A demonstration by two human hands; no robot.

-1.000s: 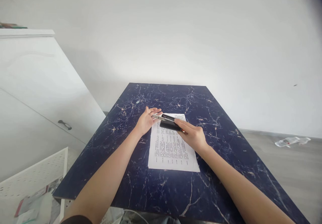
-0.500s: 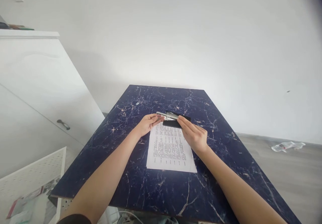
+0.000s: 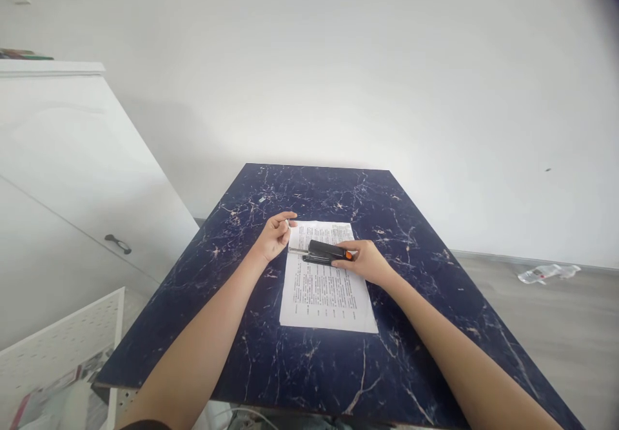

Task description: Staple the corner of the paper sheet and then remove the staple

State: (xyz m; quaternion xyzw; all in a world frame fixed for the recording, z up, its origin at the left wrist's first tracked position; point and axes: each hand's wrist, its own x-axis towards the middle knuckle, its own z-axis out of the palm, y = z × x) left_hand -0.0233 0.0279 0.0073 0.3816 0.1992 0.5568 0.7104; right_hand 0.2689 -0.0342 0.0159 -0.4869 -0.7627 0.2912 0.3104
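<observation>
My right hand (image 3: 365, 259) grips a black stapler (image 3: 326, 251) with an orange part at its rear end. A thin metal strip (image 3: 298, 250) sticks out of the stapler's left end toward my left hand. Beneath it lies a printed sheet of paper (image 3: 324, 294) on the dark blue table. My left hand (image 3: 276, 236) is at the paper's upper left edge, apart from the stapler. Its fingers are curled in, with the index finger pointing right; something small and pale may sit between them, but I cannot make it out.
The marble-patterned table (image 3: 309, 188) reaches to the white wall. A white cabinet (image 3: 72, 159) with a dark handle (image 3: 117, 244) stands on the left, above a perforated white basket (image 3: 58, 327). Clear plastic (image 3: 546, 273) lies on the floor at right.
The stapler has come down and nearer over the paper, its body turned and its metal strip now jutting left. My left hand has let go of the metal part and moved slightly left.
</observation>
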